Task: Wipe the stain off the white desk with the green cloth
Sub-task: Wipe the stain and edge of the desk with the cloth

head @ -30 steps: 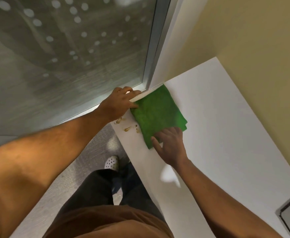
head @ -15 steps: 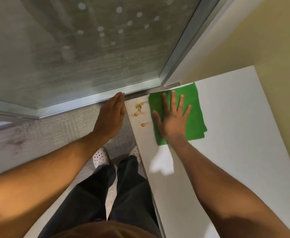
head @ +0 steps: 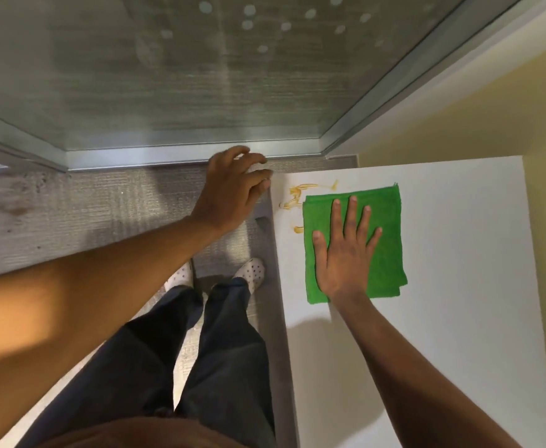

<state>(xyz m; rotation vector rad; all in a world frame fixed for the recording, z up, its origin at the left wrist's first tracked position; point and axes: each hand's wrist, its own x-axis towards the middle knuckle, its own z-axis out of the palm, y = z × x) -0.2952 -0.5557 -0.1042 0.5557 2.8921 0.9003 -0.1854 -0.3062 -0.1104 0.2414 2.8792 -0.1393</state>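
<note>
My flat white desk (head: 459,318) carries a folded green terry cloth (head: 385,253); yellow-brown smeared stain (head: 297,197) lies just left of that cloth.

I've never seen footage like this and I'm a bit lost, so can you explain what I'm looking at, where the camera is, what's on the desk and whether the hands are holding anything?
There is no machine here. A person wears a wide-angle camera on the head, so you look down past their own arms, dark trousers and white spotted shoes. The wide lens bends the straight lines.

On the right is a white desk. A folded green cloth lies flat on it. The right hand presses on the cloth with open palm and spread fingers; it does not grip it. Just left of the cloth are yellow-brown stain smears, not yet wiped.

The left hand rests at the desk's near corner and holds nothing. Beyond it are grey carpet and a frosted glass wall with pale dots.
</note>
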